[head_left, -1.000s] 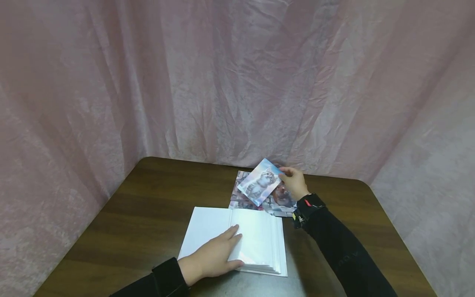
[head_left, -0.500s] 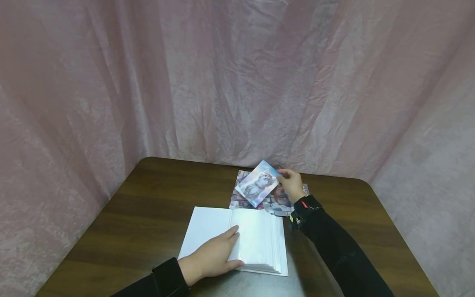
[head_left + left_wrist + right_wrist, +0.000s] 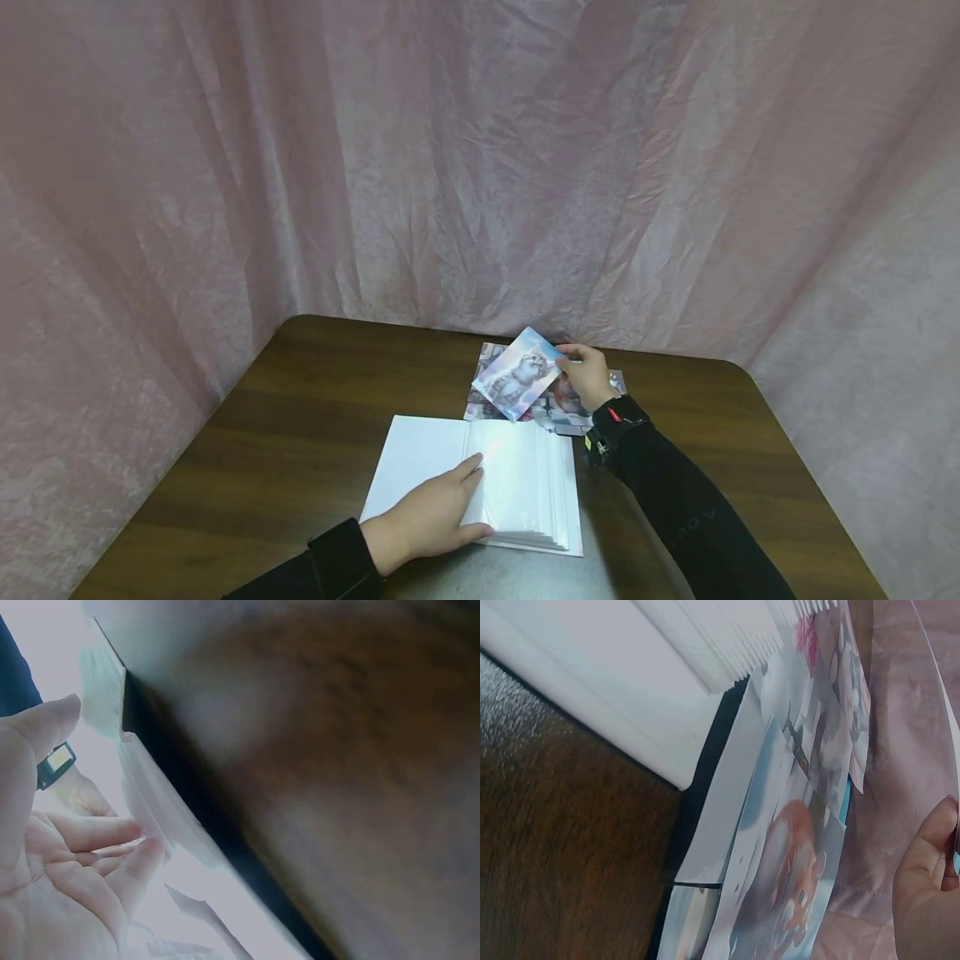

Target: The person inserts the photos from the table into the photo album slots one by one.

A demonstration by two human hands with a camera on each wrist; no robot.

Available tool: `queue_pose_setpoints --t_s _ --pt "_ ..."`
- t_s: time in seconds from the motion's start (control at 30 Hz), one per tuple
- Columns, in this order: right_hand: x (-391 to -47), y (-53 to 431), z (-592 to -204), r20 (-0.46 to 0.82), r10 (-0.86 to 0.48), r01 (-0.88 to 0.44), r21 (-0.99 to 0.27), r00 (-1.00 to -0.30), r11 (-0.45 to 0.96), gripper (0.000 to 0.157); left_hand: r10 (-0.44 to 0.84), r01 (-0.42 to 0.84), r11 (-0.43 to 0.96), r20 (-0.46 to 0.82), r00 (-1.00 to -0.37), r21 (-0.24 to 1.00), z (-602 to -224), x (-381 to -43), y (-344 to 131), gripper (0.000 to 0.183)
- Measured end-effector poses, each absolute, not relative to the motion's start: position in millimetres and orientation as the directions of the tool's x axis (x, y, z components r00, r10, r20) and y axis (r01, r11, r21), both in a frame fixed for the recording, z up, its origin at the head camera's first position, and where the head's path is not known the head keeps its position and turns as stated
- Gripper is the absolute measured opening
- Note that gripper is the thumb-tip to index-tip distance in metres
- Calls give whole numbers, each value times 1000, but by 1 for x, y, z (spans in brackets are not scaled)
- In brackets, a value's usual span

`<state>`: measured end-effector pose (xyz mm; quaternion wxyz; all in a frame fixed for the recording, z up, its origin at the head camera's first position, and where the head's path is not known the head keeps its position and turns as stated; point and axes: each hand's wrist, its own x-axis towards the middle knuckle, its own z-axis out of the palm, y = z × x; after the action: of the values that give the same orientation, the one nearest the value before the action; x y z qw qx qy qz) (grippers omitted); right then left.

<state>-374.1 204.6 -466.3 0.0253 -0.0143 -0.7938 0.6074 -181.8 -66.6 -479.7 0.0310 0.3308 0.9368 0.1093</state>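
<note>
A white photo album [image 3: 517,479] lies spread on the table, its clear-sleeved pages on the right and its cover on the left. Across the fold, my left hand [image 3: 429,515] rests with fingers extended; the left wrist view shows its palm side beside the album's edge. Between thumb and fingers, my right hand [image 3: 590,377] pinches the upper right edge of a pastel photo print [image 3: 516,377] with a furry animal on it. This print is tilted above the other prints, and in the right wrist view only a thin strip of it shows.
Behind the album, several overlapping photo prints [image 3: 787,877] lie on the table, one with an orange furry animal. The brown wooden table [image 3: 360,375] ends at a pink curtain [image 3: 450,208]. A black device [image 3: 598,446] is strapped to my right wrist.
My right hand and the pinched photo print have shifted slightly left and nearer to the album. My left hand stays on the album.
</note>
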Motion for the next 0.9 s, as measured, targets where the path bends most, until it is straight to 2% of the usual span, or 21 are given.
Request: queue_pose_setpoints --t_s 0.53,0.9 --pt "-378 202 -471 60 86 -40 -975 -994 219 29 617 603 768 0 -787 214 -479 -181 -66 82" --pt "-377 187 -472 -10 62 23 -978 -998 207 28 618 602 769 -7 -786 217 -481 -182 -66 82"
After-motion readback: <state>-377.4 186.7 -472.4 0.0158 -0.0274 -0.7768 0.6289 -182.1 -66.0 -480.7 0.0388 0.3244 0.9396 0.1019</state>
